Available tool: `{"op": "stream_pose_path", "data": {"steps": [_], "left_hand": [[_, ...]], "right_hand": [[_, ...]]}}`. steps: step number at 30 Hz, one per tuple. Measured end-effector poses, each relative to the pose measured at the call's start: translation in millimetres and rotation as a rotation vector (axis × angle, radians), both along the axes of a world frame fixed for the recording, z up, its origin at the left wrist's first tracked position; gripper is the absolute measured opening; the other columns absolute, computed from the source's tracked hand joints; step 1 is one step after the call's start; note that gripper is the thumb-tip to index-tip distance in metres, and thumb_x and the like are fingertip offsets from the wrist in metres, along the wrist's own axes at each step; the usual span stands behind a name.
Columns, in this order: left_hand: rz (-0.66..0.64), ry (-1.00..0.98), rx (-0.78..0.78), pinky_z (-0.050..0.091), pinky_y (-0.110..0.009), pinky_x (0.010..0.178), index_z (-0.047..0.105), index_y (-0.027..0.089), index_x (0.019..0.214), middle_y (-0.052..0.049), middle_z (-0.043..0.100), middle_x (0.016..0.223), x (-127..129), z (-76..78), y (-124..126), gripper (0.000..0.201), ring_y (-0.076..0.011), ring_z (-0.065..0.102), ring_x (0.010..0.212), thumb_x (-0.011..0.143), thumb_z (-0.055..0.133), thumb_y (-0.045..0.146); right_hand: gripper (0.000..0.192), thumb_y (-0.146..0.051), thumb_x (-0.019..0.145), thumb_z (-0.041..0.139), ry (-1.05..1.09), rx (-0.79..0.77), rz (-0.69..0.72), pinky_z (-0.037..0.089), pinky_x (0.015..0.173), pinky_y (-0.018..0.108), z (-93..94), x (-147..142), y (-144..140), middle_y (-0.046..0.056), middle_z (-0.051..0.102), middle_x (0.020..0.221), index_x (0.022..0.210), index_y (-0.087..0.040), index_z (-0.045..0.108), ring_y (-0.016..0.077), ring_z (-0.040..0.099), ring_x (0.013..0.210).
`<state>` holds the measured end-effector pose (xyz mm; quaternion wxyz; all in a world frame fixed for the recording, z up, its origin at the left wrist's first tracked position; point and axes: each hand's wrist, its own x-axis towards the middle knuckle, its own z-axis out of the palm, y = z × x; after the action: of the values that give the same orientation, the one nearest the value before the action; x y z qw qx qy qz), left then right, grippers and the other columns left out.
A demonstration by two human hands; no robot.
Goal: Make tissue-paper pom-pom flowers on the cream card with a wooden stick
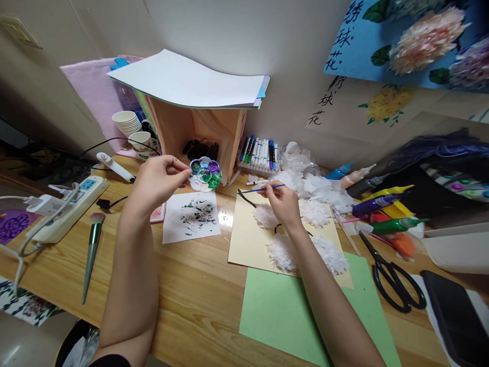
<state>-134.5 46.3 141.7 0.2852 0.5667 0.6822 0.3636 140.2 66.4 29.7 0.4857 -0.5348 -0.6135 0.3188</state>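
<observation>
Pinched by its edge, a flower-shaped paint palette [205,174] with green, purple and white wells hangs tilted from my left hand [156,181]. My right hand [282,201] grips a thin blue paintbrush [263,189], its tip at the top of a dark painted stroke [247,199]. That stroke lies on a cream sheet [244,237]. Fluffy white paper tufts [315,213] sit on the same sheet, and my right hand and forearm partly cover them. Below my left hand lies white paper [173,219] smeared with dark green paint.
Under the cream sheet is green paper [267,311]. At the right are black scissors [397,280], paint bottles [397,226] and a dark phone-like slab [454,316]. A marker rack [260,153] stands behind. On the left lie a makeup brush [91,255] and a power strip [72,209].
</observation>
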Motion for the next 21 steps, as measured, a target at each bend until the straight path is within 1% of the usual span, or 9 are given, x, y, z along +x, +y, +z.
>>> {"op": "stream_pose_path", "data": {"steps": [6, 10, 13, 16, 21], "left_hand": [[-0.002, 0.008, -0.01, 0.054, -0.028, 0.062, 0.066, 0.017, 0.076, -0.005, 0.071, 0.073, 0.5, 0.8, -0.4, 0.018, -0.0201, 0.069, 0.07, 0.068, 0.068, 0.034], [0.001, -0.006, -0.016, 0.054, -0.027, 0.062, 0.066, 0.017, 0.076, -0.006, 0.071, 0.076, 2.2, 1.7, -1.1, 0.018, -0.0196, 0.069, 0.071, 0.068, 0.069, 0.033], [-0.002, -0.008, -0.014, 0.054, -0.027, 0.062, 0.066, 0.017, 0.076, -0.006, 0.072, 0.077, 2.5, 1.8, -1.4, 0.019, -0.0197, 0.069, 0.071, 0.067, 0.069, 0.033], [-0.002, 0.002, -0.012, 0.054, -0.027, 0.062, 0.066, 0.017, 0.076, -0.006, 0.072, 0.077, 2.3, 1.7, -1.2, 0.019, -0.02, 0.069, 0.071, 0.068, 0.068, 0.034], [0.002, 0.009, -0.018, 0.055, -0.027, 0.062, 0.066, 0.018, 0.075, -0.006, 0.072, 0.076, 2.5, 1.8, -0.7, 0.018, -0.0199, 0.069, 0.07, 0.067, 0.068, 0.034]], "right_hand": [[0.026, -0.04, 0.085, 0.051, -0.015, 0.0, -0.02, 0.058, 0.074, 0.035, -0.4, 2.9, 0.8, 0.007, 0.071, 0.078, 0.081, -0.017, 0.061, 0.0208, 0.071, 0.075], [0.027, -0.042, 0.084, 0.052, -0.024, 0.003, -0.037, 0.058, 0.074, 0.036, 0.7, 5.2, 1.4, 0.007, 0.071, 0.075, 0.08, -0.017, 0.061, 0.0212, 0.071, 0.075], [0.028, -0.043, 0.084, 0.052, 0.016, 0.024, -0.049, 0.058, 0.073, 0.035, 3.2, 5.0, 0.8, 0.007, 0.071, 0.076, 0.08, -0.017, 0.061, 0.0206, 0.071, 0.074], [0.028, -0.043, 0.085, 0.052, 0.044, 0.045, -0.041, 0.058, 0.074, 0.034, 4.5, 3.5, -0.2, 0.006, 0.071, 0.078, 0.082, -0.017, 0.061, 0.0198, 0.071, 0.074], [0.027, -0.042, 0.085, 0.051, -0.008, 0.021, -0.005, 0.058, 0.076, 0.035, 1.4, 1.2, -0.3, 0.007, 0.071, 0.079, 0.083, -0.017, 0.062, 0.0202, 0.071, 0.076]]}}
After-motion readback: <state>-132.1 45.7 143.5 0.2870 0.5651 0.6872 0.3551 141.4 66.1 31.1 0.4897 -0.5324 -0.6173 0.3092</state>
